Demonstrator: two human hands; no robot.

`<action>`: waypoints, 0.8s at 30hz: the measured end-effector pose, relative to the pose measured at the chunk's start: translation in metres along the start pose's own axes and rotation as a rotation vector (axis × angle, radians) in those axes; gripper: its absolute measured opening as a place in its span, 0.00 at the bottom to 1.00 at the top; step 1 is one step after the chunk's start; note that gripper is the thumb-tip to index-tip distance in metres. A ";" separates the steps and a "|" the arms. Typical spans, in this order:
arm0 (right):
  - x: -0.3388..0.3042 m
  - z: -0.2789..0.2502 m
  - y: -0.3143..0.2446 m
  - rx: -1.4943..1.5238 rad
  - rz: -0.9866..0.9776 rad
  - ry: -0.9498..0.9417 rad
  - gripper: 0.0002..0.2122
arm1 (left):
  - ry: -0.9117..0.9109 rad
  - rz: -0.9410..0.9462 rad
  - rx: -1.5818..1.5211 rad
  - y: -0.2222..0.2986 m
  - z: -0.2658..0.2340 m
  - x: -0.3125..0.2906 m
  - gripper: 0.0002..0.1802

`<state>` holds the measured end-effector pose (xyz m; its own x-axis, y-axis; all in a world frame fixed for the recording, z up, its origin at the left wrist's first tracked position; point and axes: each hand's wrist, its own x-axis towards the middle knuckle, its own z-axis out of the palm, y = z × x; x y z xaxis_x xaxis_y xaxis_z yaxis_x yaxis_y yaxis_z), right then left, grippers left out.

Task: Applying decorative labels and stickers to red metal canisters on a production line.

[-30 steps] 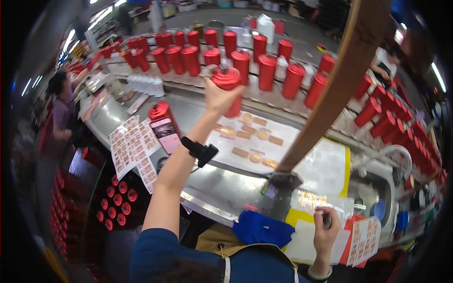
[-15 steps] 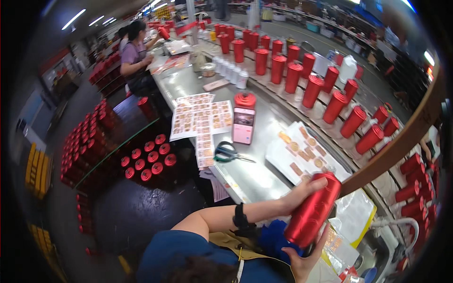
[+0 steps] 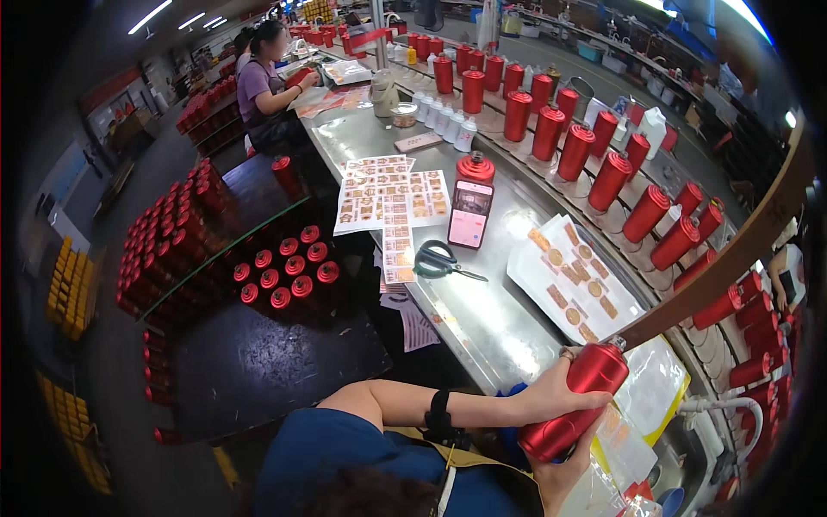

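A long steel workbench (image 3: 482, 319) is seen with a row of red bottles (image 3: 603, 164) standing along its far side, and sheets of stickers (image 3: 392, 194), a white sheet of round labels (image 3: 573, 284) and scissors (image 3: 439, 258) lying on its top. One red bottle (image 3: 573, 401) is held tilted just above the near edge, gripped around its upper part by the left hand (image 3: 551, 392) and cupped from beneath by the right hand (image 3: 560, 470), both closed on it. The step in hand is judged to be labelling; a label would next have to be peeled from the white sheet and pressed on squarely, for which one hand must be freed.
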<state>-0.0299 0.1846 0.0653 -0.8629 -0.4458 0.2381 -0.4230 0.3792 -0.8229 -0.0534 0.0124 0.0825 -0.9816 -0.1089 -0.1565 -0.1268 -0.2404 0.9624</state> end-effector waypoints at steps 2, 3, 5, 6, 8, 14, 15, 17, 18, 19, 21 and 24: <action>-0.002 -0.001 0.003 0.007 0.040 -0.012 0.63 | 0.019 0.014 -0.001 -0.004 0.002 -0.002 0.61; -0.002 0.001 0.006 -0.047 0.007 0.016 0.62 | 0.039 0.075 0.055 -0.004 0.003 -0.005 0.61; -0.003 0.002 0.010 -0.103 -0.014 0.050 0.61 | 0.046 0.127 0.112 -0.009 0.006 -0.008 0.61; -0.001 0.003 0.010 -0.151 -0.047 0.077 0.61 | 0.035 0.119 0.148 -0.014 0.008 -0.007 0.61; -0.002 0.001 0.006 -0.208 -0.057 0.116 0.61 | -0.002 0.097 0.182 -0.024 0.009 -0.005 0.60; 0.017 -0.038 -0.024 0.070 0.070 -0.217 0.49 | 0.004 0.109 -0.006 -0.015 -0.026 -0.009 0.51; 0.020 -0.043 -0.020 0.123 -0.001 -0.201 0.43 | -0.023 0.119 -0.057 -0.020 -0.034 -0.007 0.50; 0.025 -0.069 -0.011 0.002 0.004 -0.124 0.39 | 0.001 0.101 -0.118 -0.008 -0.042 -0.002 0.42; 0.026 -0.081 -0.008 -0.102 -0.022 -0.090 0.36 | 0.004 0.078 -0.168 -0.006 -0.048 0.004 0.39; 0.029 -0.092 -0.009 -0.133 -0.001 -0.029 0.32 | 0.048 0.084 -0.226 0.000 -0.050 0.011 0.36; 0.037 -0.114 -0.012 -0.183 0.004 0.064 0.25 | 0.128 0.141 -0.269 0.004 -0.060 0.031 0.32; 0.060 -0.138 -0.003 -0.261 -0.044 0.117 0.22 | 0.187 0.265 -0.233 0.029 -0.079 0.046 0.28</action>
<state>-0.1189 0.2685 0.1534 -0.8617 -0.3758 0.3409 -0.5046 0.5643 -0.6534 -0.0914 -0.0755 0.0853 -0.9302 -0.3655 0.0323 0.1846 -0.3901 0.9021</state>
